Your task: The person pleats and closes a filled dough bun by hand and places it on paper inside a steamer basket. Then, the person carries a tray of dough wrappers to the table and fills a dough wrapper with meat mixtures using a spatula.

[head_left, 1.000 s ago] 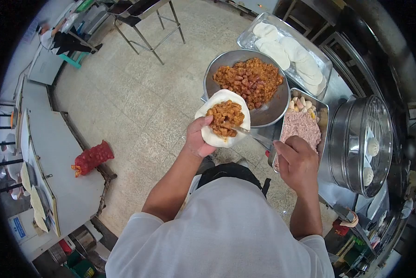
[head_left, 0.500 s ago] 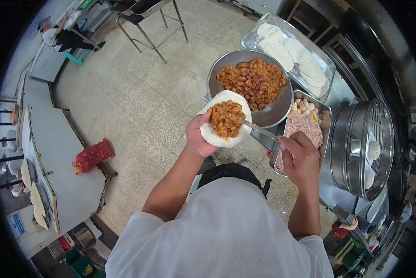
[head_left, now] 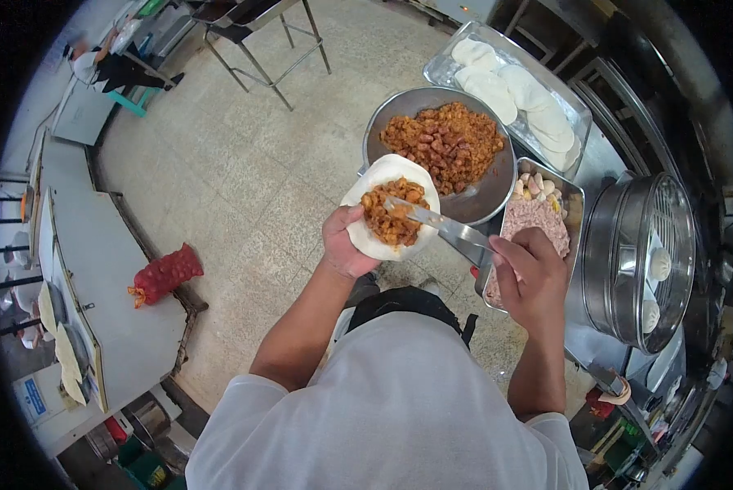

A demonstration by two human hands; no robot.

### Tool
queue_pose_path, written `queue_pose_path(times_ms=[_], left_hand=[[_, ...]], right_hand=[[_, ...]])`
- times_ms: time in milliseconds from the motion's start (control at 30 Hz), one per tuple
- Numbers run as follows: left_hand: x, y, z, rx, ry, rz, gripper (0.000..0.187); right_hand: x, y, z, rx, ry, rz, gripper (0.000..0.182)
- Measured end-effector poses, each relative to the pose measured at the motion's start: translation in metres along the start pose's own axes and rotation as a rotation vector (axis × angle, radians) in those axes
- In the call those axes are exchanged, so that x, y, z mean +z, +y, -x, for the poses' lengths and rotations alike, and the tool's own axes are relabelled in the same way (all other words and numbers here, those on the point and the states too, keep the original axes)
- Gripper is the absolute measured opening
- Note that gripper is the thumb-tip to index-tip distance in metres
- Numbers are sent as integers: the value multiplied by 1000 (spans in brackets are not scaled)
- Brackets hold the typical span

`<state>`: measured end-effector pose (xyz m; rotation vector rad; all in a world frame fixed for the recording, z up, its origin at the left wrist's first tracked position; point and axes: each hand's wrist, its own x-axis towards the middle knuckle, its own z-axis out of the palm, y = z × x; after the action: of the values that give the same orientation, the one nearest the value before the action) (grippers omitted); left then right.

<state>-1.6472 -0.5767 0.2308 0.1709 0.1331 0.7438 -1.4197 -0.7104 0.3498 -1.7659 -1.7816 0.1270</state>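
A round white dough wrapper (head_left: 359, 193) rests on my left hand (head_left: 346, 245), whose thumb lies over its left edge; the fingers beneath are hidden. Chunky orange-brown filling (head_left: 389, 224) is heaped on the middle of the wrapper. My right hand (head_left: 531, 273) grips the handle end of a flat metal spatula (head_left: 448, 224), and the blade's tip touches the filling. Just beyond the wrapper stands a metal bowl (head_left: 374, 135) with more of this filling. Below my right hand is a metal tray (head_left: 577, 237) with pale pink minced meat (head_left: 534, 224) and whitish-yellow pieces.
A tray (head_left: 574, 110) of stacked dough wrappers stands at the back right. Right of my right hand, a metal steamer (head_left: 628, 261) holds filled buns (head_left: 659, 264). A red mesh sack (head_left: 166, 275) lies to the left. Another person (head_left: 97, 65) sits at the far left.
The wrapper and my left hand have shifted slightly left. The spatula has turned so its blade shows broader, and its tip has moved left over the filling.
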Motion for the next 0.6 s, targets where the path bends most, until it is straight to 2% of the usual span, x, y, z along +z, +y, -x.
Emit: queue_pose_path(times_ms=[67, 200, 300, 367, 467, 533, 600], left_hand=[[1, 0, -1, -8, -6, -27, 73], [-4, -2, -1, 13, 29, -16, 70], [-12, 1, 7, 21, 77, 17, 69], [-19, 4, 15, 13, 79, 57, 67], [-29, 9, 26, 29, 119, 30, 65], [-37, 15, 30, 50, 141, 4, 64], [-46, 21, 41, 95, 168, -72, 65]], right_hand=[[6, 0, -4, -91, 4, 54, 23], [2, 5, -3, -95, -61, 81, 22], [3, 3, 2, 6, -72, -15, 20], [14, -3, 1, 185, -224, -310, 14], [51, 9, 4, 242, -319, -247, 14], [48, 15, 3, 284, -374, -289, 13], [36, 23, 4, 227, -414, -166, 15]])
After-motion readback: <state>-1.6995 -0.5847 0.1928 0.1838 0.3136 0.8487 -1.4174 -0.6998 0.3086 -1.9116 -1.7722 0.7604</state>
